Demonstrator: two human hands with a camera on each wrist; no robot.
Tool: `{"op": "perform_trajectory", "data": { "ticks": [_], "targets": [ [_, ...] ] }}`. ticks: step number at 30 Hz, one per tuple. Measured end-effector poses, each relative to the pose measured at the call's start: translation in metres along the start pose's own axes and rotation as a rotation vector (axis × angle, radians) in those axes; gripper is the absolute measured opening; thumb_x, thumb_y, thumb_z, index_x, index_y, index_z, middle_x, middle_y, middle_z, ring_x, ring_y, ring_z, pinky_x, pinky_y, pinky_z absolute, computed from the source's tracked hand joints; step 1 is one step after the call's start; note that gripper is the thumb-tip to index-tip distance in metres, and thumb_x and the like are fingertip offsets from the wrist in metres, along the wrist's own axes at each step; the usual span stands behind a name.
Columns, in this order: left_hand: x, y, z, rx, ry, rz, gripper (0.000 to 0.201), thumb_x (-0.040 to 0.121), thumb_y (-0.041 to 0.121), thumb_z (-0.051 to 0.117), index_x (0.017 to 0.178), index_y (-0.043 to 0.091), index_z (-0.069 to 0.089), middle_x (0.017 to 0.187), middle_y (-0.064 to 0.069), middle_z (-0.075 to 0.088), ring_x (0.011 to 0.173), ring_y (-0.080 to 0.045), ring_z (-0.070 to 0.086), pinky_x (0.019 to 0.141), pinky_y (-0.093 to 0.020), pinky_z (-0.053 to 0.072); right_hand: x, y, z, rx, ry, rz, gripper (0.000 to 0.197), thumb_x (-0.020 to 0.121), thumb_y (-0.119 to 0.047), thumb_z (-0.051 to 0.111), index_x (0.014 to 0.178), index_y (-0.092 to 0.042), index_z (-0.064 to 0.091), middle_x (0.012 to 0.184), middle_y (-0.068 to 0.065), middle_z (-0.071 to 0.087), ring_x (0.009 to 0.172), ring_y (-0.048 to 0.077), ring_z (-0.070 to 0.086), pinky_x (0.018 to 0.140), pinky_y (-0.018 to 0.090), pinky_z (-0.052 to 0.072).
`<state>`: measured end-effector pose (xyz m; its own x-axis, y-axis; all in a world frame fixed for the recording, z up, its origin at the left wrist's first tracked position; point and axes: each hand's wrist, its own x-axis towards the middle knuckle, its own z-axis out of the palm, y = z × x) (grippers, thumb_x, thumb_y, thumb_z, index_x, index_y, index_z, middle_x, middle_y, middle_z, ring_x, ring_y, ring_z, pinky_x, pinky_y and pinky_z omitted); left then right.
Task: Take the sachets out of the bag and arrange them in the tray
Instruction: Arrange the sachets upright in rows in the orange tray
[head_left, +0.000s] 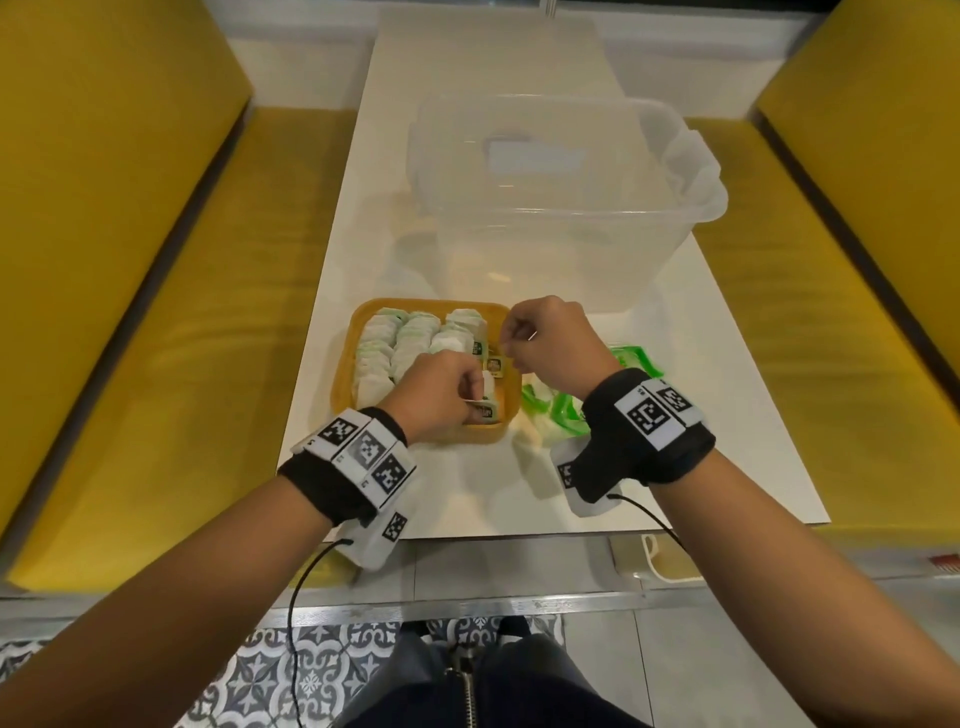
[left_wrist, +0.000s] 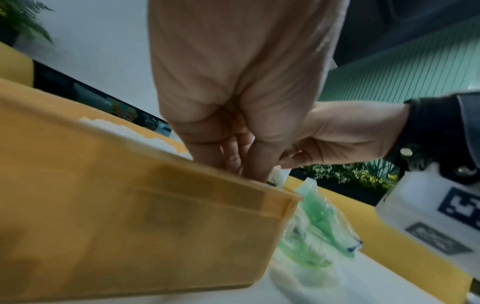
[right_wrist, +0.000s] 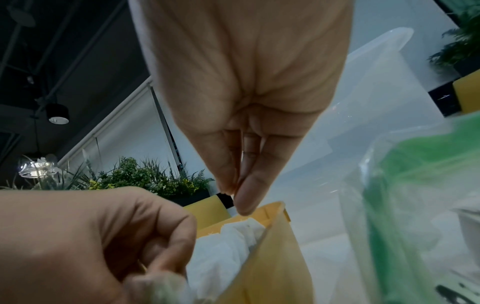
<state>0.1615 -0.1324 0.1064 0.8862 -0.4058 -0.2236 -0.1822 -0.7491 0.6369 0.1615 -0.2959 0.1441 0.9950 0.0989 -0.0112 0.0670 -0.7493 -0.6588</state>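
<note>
Pinched in the left hand (head_left: 441, 392), one sachet (head_left: 488, 397) stands at the tray's (head_left: 347, 374) 5 o'clock corner. Right hand (head_left: 550, 335) fingertips close at 2 o'clock; contents unclear. Sachets look light, soft; grip edges. Bag (head_left: 561, 410) lies at 3 o'clock.

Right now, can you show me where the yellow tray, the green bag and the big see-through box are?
yellow tray (head_left: 347, 364), head view, its left rim.
green bag (head_left: 563, 410), head view, its crumpled green middle.
see-through box (head_left: 561, 260), head view, its near wall.
</note>
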Motion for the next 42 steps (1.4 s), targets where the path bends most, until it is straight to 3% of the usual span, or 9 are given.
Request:
{"op": "perform_trajectory", "data": {
  "ticks": [4,9,15,21,27,32,36,39,42],
  "targets": [
    [0.001,0.0,0.005,0.151,-0.06,-0.029,0.019,0.077,0.008,0.074,0.08,0.019,0.058,0.081,0.006,0.056,0.085,-0.017,0.056,0.072,-0.022,0.04,0.002,-0.003,0.008,-0.025,-0.084,-0.007,0.019,0.077,0.003,0.055,0.076,-0.01,0.069,0.071,0.002,0.064,0.07,0.02,0.062,0.068,0.029,0.052],
    [0.003,0.004,0.001,0.304,-0.139,0.009,0.014,0.083,0.016,0.065,0.096,0.02,0.066,0.087,0.004,0.057,0.084,-0.016,0.054,0.072,-0.024,0.038,-0.001,0.002,0.025,-0.127,-0.201,0.011,0.015,0.075,0.0,0.064,0.081,-0.013,0.067,0.077,0.001,0.062,0.078,0.021,0.061,0.069,0.025,0.046],
    [0.005,0.013,0.004,0.415,-0.172,0.086,0.011,0.085,0.011,0.06,0.09,0.017,0.067,0.097,-0.002,0.065,0.088,-0.02,0.058,0.071,-0.024,0.038,-0.001,0.008,0.03,-0.099,-0.088,0.036,0.019,0.077,0.001,0.057,0.084,-0.013,0.069,0.08,0.004,0.066,0.081,0.022,0.061,0.074,0.03,0.051],
    [0.004,0.008,0.008,0.388,-0.048,0.114,0.01,0.081,0.011,0.062,0.079,0.02,0.059,0.085,0.0,0.06,0.078,-0.018,0.052,0.066,-0.025,0.034,-0.005,0.01,0.03,-0.014,0.038,0.034,0.02,0.078,0.0,0.054,0.083,-0.012,0.07,0.078,0.005,0.069,0.079,0.021,0.062,0.071,0.024,0.045],
    [-0.006,0.001,-0.013,0.161,-0.002,0.009,0.018,0.072,0.021,0.081,0.081,0.023,0.066,0.076,0.008,0.067,0.074,-0.01,0.064,0.068,-0.024,0.049,-0.004,0.006,0.017,0.042,0.105,0.058,0.019,0.079,0.001,0.056,0.089,-0.009,0.07,0.081,0.005,0.068,0.079,0.022,0.063,0.074,0.031,0.052],
    [-0.016,-0.015,-0.039,0.038,0.153,-0.147,0.036,0.068,0.025,0.086,0.097,0.022,0.063,0.086,0.008,0.066,0.081,-0.01,0.061,0.068,-0.024,0.046,-0.005,-0.001,0.003,0.004,-0.083,0.1,0.037,0.074,-0.014,0.078,0.108,-0.01,0.065,0.093,0.004,0.065,0.087,0.02,0.061,0.075,0.027,0.051],
    [-0.018,-0.021,-0.041,-0.038,0.155,-0.218,0.041,0.073,0.018,0.082,0.11,0.014,0.064,0.09,0.004,0.065,0.085,-0.013,0.061,0.067,-0.021,0.048,-0.006,-0.01,0.011,-0.144,-0.224,0.092,0.052,0.071,-0.017,0.081,0.118,-0.009,0.06,0.104,0.008,0.063,0.093,0.023,0.059,0.075,0.029,0.05],
    [-0.02,-0.02,-0.035,-0.08,0.16,-0.227,0.033,0.077,0.014,0.078,0.108,0.013,0.067,0.083,0.007,0.066,0.08,-0.01,0.063,0.06,-0.015,0.043,-0.002,-0.017,0.023,-0.294,-0.293,0.085,0.047,0.075,-0.014,0.076,0.118,-0.008,0.059,0.107,0.01,0.06,0.094,0.026,0.058,0.072,0.028,0.046],
    [-0.023,-0.016,-0.03,-0.12,0.18,-0.211,0.023,0.078,0.01,0.075,0.1,0.016,0.069,0.081,0.006,0.068,0.082,-0.012,0.066,0.072,-0.023,0.053,0.001,-0.027,0.028,-0.375,-0.331,0.056,0.026,0.082,-0.009,0.064,0.106,-0.005,0.057,0.099,0.007,0.054,0.088,0.024,0.055,0.067,0.027,0.041]
  ]
}}
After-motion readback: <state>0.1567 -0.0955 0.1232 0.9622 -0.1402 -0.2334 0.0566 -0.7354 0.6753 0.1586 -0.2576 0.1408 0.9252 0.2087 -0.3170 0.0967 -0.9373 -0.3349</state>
